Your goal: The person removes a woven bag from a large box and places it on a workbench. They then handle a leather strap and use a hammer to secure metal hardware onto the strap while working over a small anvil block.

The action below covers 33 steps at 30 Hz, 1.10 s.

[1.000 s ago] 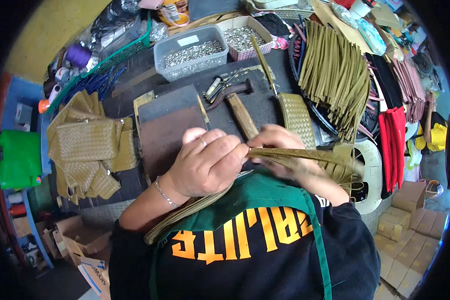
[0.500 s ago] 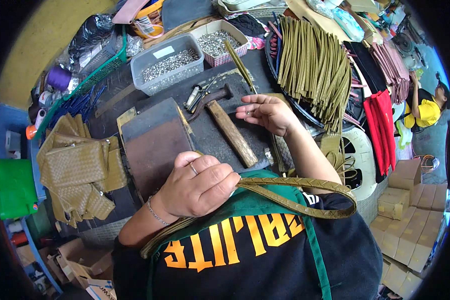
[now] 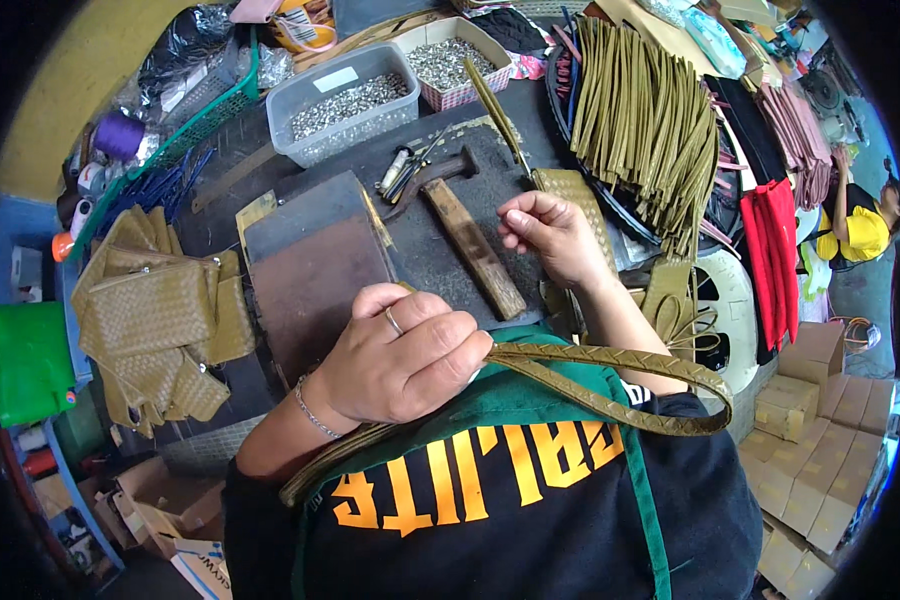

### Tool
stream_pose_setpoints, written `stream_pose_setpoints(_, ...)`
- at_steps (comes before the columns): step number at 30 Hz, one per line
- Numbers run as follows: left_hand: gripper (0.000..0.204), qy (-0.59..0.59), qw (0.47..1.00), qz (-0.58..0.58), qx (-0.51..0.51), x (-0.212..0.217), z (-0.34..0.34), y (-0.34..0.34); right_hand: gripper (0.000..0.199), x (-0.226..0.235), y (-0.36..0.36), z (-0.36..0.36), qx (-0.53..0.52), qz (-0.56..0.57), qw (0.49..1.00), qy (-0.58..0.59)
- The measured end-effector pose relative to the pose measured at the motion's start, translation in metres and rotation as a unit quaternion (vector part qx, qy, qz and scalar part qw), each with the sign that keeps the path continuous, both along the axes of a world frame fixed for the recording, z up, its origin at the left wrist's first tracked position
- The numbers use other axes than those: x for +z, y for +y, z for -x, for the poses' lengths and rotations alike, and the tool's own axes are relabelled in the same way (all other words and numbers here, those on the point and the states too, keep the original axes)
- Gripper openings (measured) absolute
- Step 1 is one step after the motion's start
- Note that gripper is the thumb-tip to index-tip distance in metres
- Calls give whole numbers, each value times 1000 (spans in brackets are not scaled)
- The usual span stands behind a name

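Note:
My left hand is closed round a looped olive strap with a woven or stitched pattern. The loop hangs out to the right in front of my chest, and the other end passes under my left wrist. Farther right, my right hand is raised over the bench with thumb and fingers drawn together; whatever may be between them is too small to make out. Between my hands lies a hammer with a wooden handle. A worn brown board sits beyond my left hand, with small tools near the hammer head.
A clear plastic tub and a checkered basket, both with small metal pieces, stand at the back. Olive strips are heaped on a round tray at right. Woven olive pouches lie left. Cardboard boxes are stacked at lower right.
My right hand has gone from spread fingers, with a small shiny piece at them, to fingers curled in against the thumb. My left hand keeps its hold on the strap.

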<state>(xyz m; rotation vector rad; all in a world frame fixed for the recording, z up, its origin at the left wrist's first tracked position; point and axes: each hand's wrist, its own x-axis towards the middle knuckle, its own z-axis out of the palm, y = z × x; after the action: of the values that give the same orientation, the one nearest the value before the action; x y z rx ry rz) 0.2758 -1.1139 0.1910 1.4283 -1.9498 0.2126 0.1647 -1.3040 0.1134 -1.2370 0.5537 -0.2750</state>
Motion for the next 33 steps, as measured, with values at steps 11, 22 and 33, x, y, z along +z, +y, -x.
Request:
stream_pose_setpoints(11,29,-45,999,-1,-26,2,-1,1,10,52,39,19,189,-147,954,-182)
stream_pose_setpoints(22,20,-37,999,9,-6,0,0,2,12,60,54,27,168,-46,976,-127)
stream_pose_setpoints(33,26,-21,999,21,-24,1,-3,1,11,55,70,23,64,-75,963,-252)
